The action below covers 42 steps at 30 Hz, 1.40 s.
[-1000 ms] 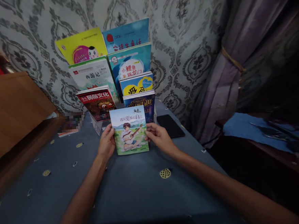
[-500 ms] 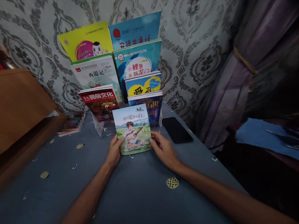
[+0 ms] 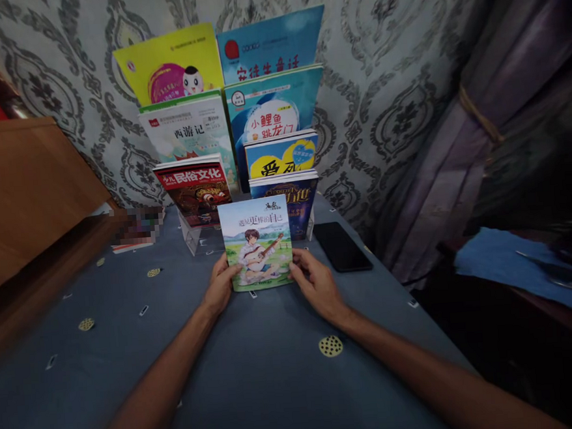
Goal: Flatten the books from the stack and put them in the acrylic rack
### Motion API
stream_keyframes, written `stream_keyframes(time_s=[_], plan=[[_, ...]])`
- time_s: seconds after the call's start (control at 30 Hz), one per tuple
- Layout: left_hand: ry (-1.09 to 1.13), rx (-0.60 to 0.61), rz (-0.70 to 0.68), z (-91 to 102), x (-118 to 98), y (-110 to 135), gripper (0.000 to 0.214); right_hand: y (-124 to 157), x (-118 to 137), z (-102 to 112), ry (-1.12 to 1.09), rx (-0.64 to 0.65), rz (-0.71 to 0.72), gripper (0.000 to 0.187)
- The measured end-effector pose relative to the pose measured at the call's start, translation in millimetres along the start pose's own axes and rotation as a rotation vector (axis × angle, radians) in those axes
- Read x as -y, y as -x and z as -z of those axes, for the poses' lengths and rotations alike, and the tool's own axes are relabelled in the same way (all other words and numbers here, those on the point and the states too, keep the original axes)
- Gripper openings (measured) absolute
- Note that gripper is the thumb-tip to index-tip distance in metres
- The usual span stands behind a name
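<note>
Looked down on blue-grey, cloth-covered bench [image 3: 258, 373]; saw clear plastic stand [image 3: 188, 236] filled with bright-coloured books [image 3: 272, 119], same as a second ago. Found slim pastel paperback with guitar-player cover [image 3: 257, 239] just in front, pinched at opposite sides between bare left grip [image 3: 220, 284] and right grip [image 3: 319, 284]. Noted both lower along its edges than earlier, left thumb [image 3: 234, 270] now over the cover's edge; judged hold settled, title left in full view. Could not tell bench contact.

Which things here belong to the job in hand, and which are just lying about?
Likely in use:
guitarist-cover book, held by left hand and right hand
clear stand, holding books

Likely lying about:
flat black device
blue cloth
partly pixelated booklets
</note>
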<state>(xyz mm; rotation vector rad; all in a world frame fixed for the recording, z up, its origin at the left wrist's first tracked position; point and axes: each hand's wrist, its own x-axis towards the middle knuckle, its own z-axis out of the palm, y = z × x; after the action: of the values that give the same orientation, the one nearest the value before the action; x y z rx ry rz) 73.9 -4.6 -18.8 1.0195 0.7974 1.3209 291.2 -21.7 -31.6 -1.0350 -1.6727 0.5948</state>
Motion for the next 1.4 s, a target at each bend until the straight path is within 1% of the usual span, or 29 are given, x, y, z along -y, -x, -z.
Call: stream_keyframes(time_s=[0.2, 0.57, 0.77, 1.07, 1.4], plan=[[-0.007, 0.009, -0.010, 0.7, -0.5, 0.5, 0.051, 0.0, 2.3, 1.3, 0.002, 0.005, -0.001, 0.023], [-0.023, 0.015, -0.013, 0.9, -1.1, 1.3, 0.058, -0.1, 2.3, 2.5, 0.009, 0.024, -0.011, 0.025], [-0.032, 0.015, -0.029, 1.1, -0.3, 1.0, 0.057, 0.5, 0.9, 1.2, -0.010, 0.020, -0.016, 0.025], [-0.014, 0.016, -0.011, 3.3, 1.7, 0.0, 0.052, -0.3, 2.6, 2.5, 0.018, 0.016, -0.001, 0.025], [-0.028, 0.016, -0.011, 3.0, 0.4, 0.4, 0.053, 0.0, 1.5, 2.2, 0.013, 0.022, -0.003, 0.026]])
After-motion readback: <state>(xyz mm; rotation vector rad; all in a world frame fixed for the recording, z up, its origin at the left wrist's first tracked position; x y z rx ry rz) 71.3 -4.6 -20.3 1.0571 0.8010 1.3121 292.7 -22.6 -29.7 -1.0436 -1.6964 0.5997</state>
